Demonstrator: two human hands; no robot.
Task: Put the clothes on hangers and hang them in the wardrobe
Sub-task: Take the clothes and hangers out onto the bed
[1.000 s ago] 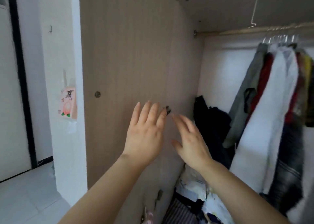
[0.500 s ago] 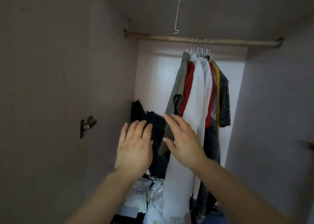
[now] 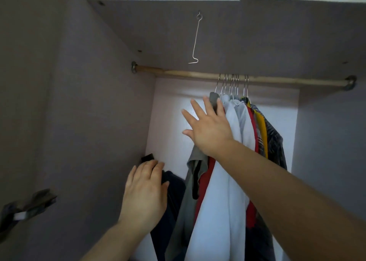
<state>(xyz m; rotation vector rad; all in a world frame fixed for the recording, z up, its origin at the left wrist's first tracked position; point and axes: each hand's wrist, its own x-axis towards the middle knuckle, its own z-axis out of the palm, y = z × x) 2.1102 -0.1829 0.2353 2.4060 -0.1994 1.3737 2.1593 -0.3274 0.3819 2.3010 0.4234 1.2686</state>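
There, right hand (image 3: 208, 131) flat at clothes' (image 3: 223, 191) left edge

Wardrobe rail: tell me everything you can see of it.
The rail is a pale, wood-looking round rod, level under the top panel, held by a metal bracket at each side wall. Its left stretch is bare; a cluster of wire hanger hooks sits right of the middle, carrying garments. Neither hand touches it: the right hand, fingers spread, lies below it against the grey garment at the cluster's left end.
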